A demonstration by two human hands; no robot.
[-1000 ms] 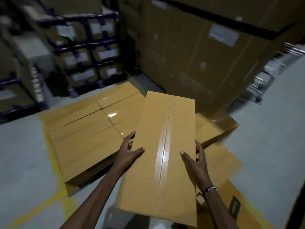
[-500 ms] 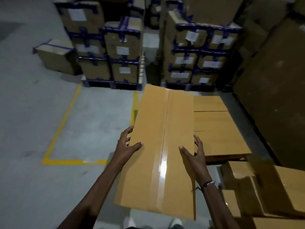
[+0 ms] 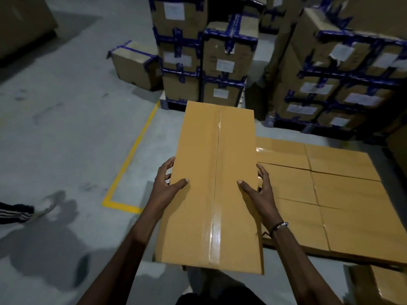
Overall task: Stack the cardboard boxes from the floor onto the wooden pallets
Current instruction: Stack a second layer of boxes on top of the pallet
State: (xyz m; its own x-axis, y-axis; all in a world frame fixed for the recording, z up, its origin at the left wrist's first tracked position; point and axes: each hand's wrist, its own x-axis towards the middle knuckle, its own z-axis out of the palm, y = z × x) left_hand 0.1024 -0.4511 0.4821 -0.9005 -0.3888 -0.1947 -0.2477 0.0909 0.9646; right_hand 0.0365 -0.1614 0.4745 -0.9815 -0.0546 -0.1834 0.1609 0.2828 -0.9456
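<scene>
I carry a long tan cardboard box (image 3: 211,183), sealed with clear tape down its middle, lengthwise in front of me above the floor. My left hand (image 3: 167,186) grips its left edge, thumb on top and fingers down the side. My right hand (image 3: 257,188), with a bracelet at the wrist, grips the right edge the same way. To the right lies a flat layer of several tan boxes (image 3: 330,194) low on the floor; what is beneath them is hidden. The carried box overlaps that layer's left edge in view.
Stacks of boxes bound in blue tape (image 3: 222,62) stand ahead, and more stand at the right (image 3: 343,84). A single blue-taped box (image 3: 134,62) sits on the floor at the left. A yellow floor line (image 3: 130,159) marks a bay. Another person's foot (image 3: 33,213) is at the far left.
My view has swung left, away from the large brown stack. The box stays in both hands; the flat box layer now lies to its right, and a person's foot has appeared at the left.
</scene>
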